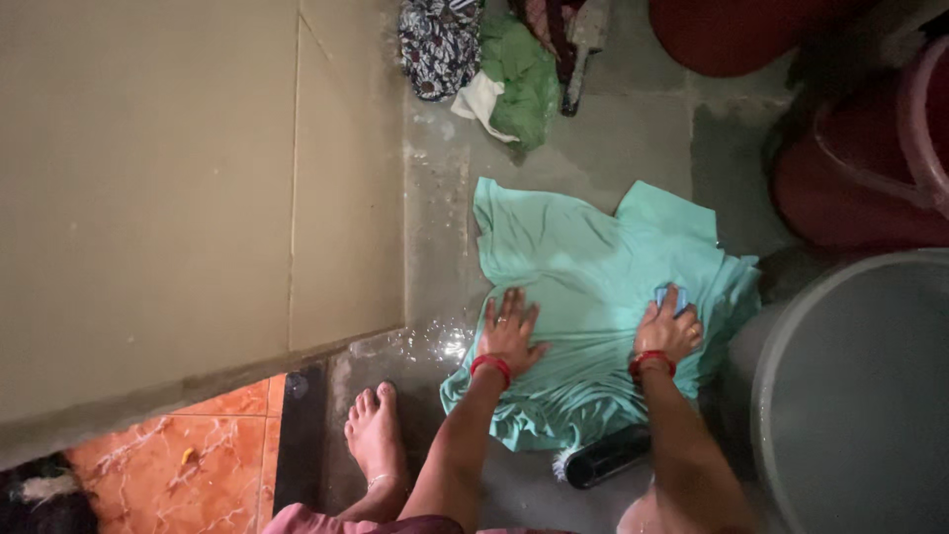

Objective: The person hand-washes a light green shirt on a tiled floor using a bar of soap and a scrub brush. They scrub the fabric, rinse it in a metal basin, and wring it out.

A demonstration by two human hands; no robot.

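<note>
- A mint-green garment [593, 287] lies spread on the wet floor [633, 129], centre-right of the frame.
- The left hand [509, 331] presses flat on it, fingers splayed, grip wide.
- The right hand [669, 326], just right, closes its grip on a small blue block [664, 296] against the cloth.
- A black brush [605, 457] lies below, lower centre.

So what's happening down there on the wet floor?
A person crouches over a mint-green garment spread flat on the wet concrete floor. The left hand presses it down flat, while the right hand grips a small blue block against it. A black brush lies beside their arms.
</note>
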